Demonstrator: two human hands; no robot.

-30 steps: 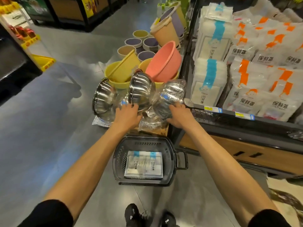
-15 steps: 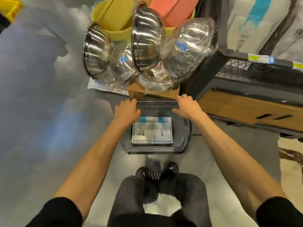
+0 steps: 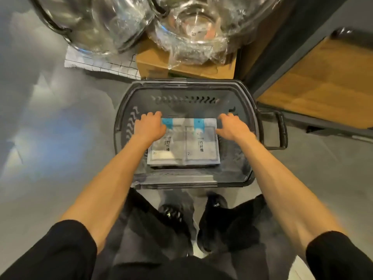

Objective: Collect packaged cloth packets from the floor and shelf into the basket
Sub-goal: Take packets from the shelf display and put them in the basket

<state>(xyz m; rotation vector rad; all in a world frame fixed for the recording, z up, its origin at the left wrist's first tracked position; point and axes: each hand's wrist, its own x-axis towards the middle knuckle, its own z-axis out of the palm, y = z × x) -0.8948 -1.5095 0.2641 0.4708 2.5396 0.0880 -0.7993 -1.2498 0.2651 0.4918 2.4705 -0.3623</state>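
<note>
Grey shop floor; dark basket stands on it near film-wrapped steel bowls. Two cloth packets lie flat inside, side by side: left packet, right packet. Left hand covers left packet's far corner, fingers bent over its edge; grip or mere touch, cannot tell. Right hand just beside right packet's edge, fingers spread, slack, holding nothing.

Head camera looks steeply down — close over the basket; wide-angle.

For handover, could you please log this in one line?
grey plastic basket: white blue-banded packets inside; left hand: over packets; right hand: beside, open
</note>
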